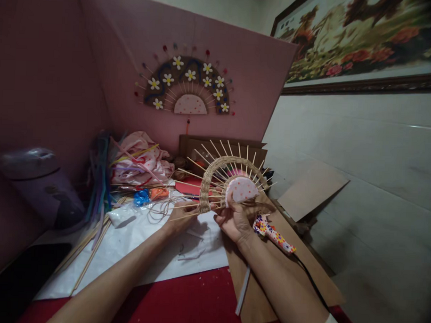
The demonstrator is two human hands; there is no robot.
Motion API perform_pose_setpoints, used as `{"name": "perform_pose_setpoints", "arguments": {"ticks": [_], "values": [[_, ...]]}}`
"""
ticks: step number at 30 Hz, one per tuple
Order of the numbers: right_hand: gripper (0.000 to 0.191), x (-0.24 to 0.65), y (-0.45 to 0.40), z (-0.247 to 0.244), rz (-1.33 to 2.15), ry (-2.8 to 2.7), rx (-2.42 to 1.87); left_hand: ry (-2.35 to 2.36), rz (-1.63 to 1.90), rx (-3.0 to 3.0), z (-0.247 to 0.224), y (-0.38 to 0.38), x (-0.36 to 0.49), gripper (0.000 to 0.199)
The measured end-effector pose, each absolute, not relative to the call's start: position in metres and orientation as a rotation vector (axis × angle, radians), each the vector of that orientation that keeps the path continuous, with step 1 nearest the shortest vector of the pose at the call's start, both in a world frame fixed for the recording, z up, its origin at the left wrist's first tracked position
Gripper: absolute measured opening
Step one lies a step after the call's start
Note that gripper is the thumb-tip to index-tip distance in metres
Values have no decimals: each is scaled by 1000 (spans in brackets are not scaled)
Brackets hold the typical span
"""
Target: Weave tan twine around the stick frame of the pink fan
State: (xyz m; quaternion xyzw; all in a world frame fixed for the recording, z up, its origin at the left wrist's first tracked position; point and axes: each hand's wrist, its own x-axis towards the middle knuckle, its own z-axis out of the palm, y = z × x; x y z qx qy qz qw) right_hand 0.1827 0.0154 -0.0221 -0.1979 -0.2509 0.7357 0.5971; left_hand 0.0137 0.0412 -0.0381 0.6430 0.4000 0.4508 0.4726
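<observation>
A fan-shaped frame of thin sticks with a woven twine band (208,180) is held up over the table. At its base sits a half-round pad of dotted pink cloth (242,189). My left hand (181,218) grips the lower left end of the twine band and the sticks there. My right hand (235,222) holds the frame from below at the cloth pad, fingers partly behind it. Just right of my right hand, a flower-patterned glue gun (274,234) lies on brown cardboard (310,273).
White paper (212,248) covers part of the red table (182,299). Sticks (92,258), pipe cleaners (101,176), pink cloth (140,154) and a blue bundle (141,197) lie left. A wrapped bottle (41,188) stands far left. A finished fan (190,83) hangs behind.
</observation>
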Motion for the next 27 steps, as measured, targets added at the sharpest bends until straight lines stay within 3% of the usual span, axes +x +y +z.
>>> {"name": "perform_pose_setpoints", "arguments": {"ticks": [4,14,20,27], "values": [[26,180,13,-21,1740,-616,-436,962,1064,1654,-37,37,22,36],[18,176,11,-24,1815,-622,-480,1167,1341,1574,-44,54,10,25],[22,175,13,-24,1712,-574,-489,1191,1087,1997,-47,38,21,23],[31,175,11,-19,1756,-580,-454,1245,1107,2183,-52,34,23,21]]}}
